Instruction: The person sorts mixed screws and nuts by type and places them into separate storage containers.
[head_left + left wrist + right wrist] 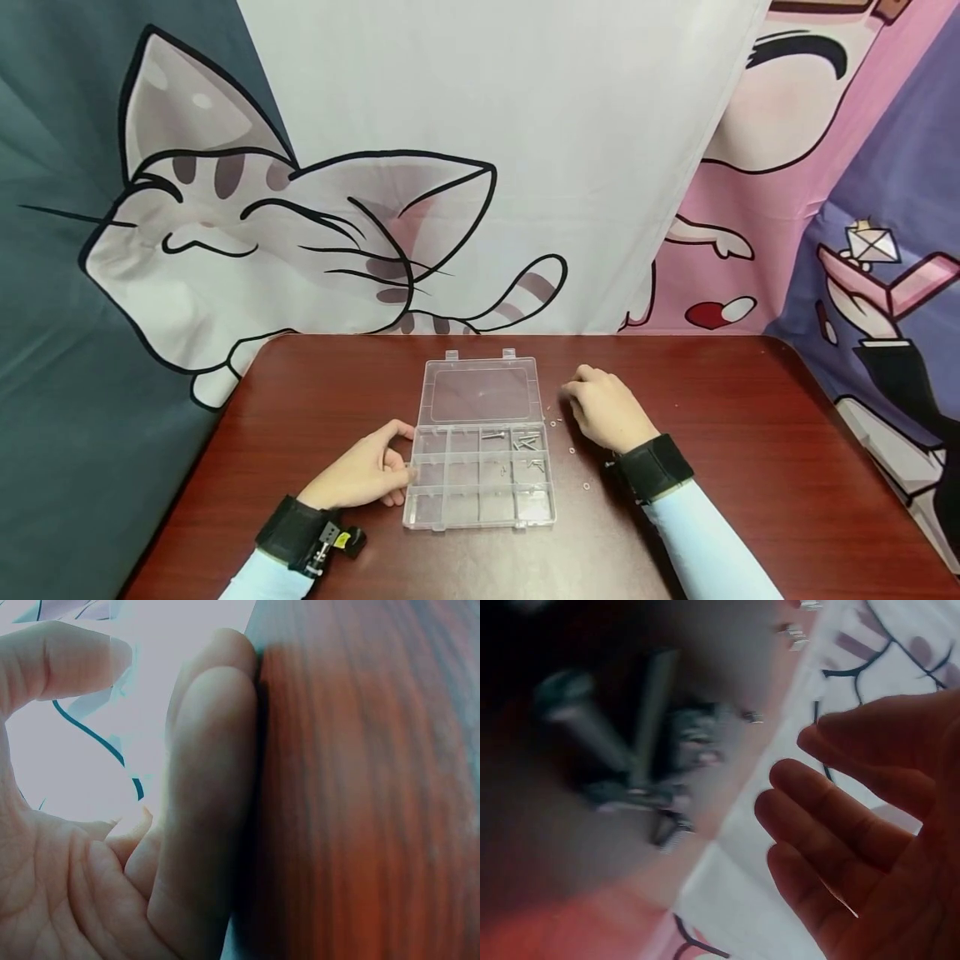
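Note:
A clear plastic compartment box (481, 525) lies on the table with its lid (480, 394) folded back flat. My left hand (358, 473) holds the box's left side, thumb and forefinger at its edge; in the left wrist view its other fingers (210, 757) curl down close to the wood. Screws (527, 442) lie in the right-hand compartments. To the right of the box, my right hand (609, 407) hovers low with loosely bent fingers (832, 817). Blurred bolts (600, 735) show in a small heap beyond those fingertips, mostly hidden by the hand in the head view.
Several small rings (572, 451) are scattered on the tabletop (735, 467) between the box and my right forearm. A cloth printed with a cartoon cat (330, 250) hangs behind the far table edge. Black camera straps (654, 468) circle both wrists.

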`<state>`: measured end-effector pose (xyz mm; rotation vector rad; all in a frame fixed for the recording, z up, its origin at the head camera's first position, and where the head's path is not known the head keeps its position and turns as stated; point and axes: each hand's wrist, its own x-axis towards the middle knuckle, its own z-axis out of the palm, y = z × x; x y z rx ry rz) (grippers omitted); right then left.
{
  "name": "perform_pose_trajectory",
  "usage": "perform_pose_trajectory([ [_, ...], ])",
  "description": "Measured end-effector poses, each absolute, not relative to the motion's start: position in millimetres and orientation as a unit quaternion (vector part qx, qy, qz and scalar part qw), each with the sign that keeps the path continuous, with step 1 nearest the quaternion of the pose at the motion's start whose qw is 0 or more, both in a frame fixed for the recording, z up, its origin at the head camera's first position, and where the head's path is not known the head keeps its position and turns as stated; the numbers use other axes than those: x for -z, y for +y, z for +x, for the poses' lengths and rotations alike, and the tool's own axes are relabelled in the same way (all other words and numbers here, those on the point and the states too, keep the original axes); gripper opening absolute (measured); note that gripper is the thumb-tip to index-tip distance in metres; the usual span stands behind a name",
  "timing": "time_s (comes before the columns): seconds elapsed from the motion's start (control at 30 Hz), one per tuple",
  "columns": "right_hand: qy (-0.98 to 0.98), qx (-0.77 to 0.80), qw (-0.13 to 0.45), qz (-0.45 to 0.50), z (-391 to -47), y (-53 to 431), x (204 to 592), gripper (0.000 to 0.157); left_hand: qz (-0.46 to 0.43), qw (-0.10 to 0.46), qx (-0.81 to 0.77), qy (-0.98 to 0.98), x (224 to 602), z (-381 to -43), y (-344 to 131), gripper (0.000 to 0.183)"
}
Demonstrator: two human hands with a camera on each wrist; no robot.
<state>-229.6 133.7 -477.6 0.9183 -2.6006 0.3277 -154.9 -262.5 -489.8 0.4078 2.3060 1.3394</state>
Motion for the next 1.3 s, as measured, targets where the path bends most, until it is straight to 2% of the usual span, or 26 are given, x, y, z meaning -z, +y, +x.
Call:
perform_pose_trajectory([
  [0.23,-0.933,-0.094,0.144,0.316,-231,133,485,0.011,0.155,0.221,-0.484,0.832,491,-155,-264,0.061],
  [0.47,-0.941,-0.093,0.140,0.293,-230,129,483,0.026,0.155,0.215,-0.485,0.833,490,-155,-264,0.058],
  [0.77,-0.948,-0.102,0.117,0.279,-227,125,481,0.028,0.153,0.215,-0.481,0.836,488,-154,-262,0.058],
  [0.97,-0.932,-0.143,0.145,0.299,-227,122,476,0.020,0.155,0.213,-0.483,0.835,489,-155,-261,0.057],
  [1.13,-0.898,-0.209,0.175,0.346,-212,104,458,0.024,0.153,0.212,-0.483,0.836,489,-155,-262,0.058],
  [1.3,-0.858,-0.247,0.181,0.413,-194,82,446,0.024,0.152,0.209,-0.477,0.840,489,-156,-262,0.059],
])
